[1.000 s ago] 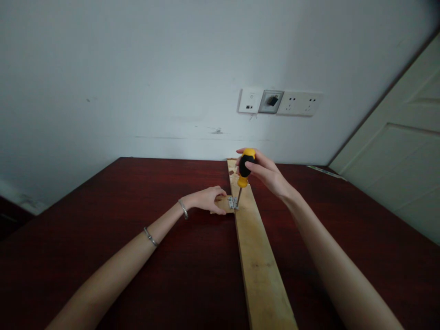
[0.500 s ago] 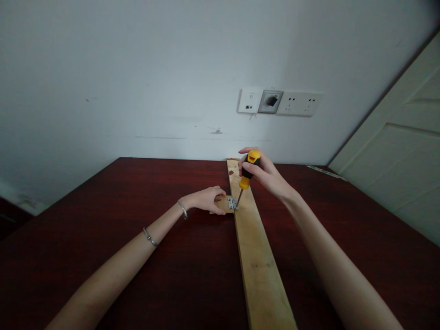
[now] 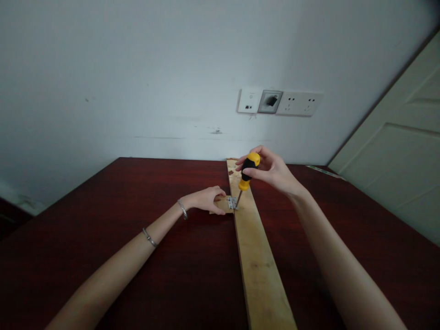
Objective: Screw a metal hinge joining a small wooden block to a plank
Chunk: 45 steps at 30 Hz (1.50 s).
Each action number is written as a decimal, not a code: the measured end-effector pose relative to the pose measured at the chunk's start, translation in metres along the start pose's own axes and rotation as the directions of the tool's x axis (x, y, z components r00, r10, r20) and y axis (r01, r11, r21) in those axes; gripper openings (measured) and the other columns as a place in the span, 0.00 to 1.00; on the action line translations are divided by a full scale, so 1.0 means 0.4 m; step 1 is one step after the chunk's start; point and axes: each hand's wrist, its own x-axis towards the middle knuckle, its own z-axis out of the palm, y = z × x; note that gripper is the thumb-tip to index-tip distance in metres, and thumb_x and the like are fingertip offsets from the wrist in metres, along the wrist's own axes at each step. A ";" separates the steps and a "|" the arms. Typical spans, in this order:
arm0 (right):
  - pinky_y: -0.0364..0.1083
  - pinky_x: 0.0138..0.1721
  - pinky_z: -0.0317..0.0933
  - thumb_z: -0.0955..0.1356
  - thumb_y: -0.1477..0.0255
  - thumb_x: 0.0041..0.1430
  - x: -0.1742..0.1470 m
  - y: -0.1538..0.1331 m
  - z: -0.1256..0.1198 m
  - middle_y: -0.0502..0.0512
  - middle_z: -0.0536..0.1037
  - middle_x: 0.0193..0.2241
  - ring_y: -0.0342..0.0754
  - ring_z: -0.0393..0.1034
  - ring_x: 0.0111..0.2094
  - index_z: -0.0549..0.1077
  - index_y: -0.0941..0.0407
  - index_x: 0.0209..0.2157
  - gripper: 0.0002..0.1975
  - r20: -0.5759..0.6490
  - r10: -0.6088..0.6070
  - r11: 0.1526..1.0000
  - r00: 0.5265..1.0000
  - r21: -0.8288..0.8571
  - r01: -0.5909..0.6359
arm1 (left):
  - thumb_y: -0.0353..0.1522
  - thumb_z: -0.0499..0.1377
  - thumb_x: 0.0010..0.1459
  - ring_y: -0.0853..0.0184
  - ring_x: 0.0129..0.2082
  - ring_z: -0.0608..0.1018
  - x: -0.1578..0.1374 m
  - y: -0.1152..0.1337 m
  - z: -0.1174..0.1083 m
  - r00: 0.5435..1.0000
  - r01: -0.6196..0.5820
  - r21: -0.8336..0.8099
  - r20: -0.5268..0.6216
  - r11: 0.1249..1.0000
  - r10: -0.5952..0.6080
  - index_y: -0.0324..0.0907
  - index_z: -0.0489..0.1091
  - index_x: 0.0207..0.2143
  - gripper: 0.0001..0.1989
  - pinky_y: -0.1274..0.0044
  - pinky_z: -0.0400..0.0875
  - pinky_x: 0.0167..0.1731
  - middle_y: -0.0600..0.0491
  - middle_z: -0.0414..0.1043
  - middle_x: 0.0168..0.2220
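Note:
My right hand (image 3: 271, 169) is closed around a yellow and black screwdriver (image 3: 250, 168), which leans with its tip down at a small metal hinge (image 3: 233, 203). The hinge spans the seam between a long wooden plank (image 3: 259, 252) and a short wooden block (image 3: 222, 205). My left hand (image 3: 205, 200) grips that block from the left, thumb on the near side and fingers on the far side. Whether the screwdriver's tip sits in a screw head is too small to tell.
Under everything lies a dark red wooden table (image 3: 165, 266), its far edge against a white wall (image 3: 172, 68). Wall sockets (image 3: 299, 103) sit above the table. A panelled door (image 3: 405, 160) stands at the right, near a thin printed strip (image 3: 325, 172) on the table.
My right hand has turned about the screwdriver's handle, and the handle has tilted slightly to the right. My left hand, the block and the plank look unmoved.

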 end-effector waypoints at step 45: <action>0.49 0.39 0.66 0.69 0.71 0.51 0.006 0.025 0.020 0.52 0.72 0.36 0.46 0.68 0.35 0.67 0.53 0.44 0.16 0.062 0.041 0.973 0.997 0.223 -0.054 | 0.43 0.67 0.43 0.64 0.38 0.70 0.004 -0.004 0.000 1.000 -0.012 -0.015 -0.001 1.000 0.012 0.40 0.68 0.47 0.29 0.75 0.65 0.37 0.50 0.67 0.41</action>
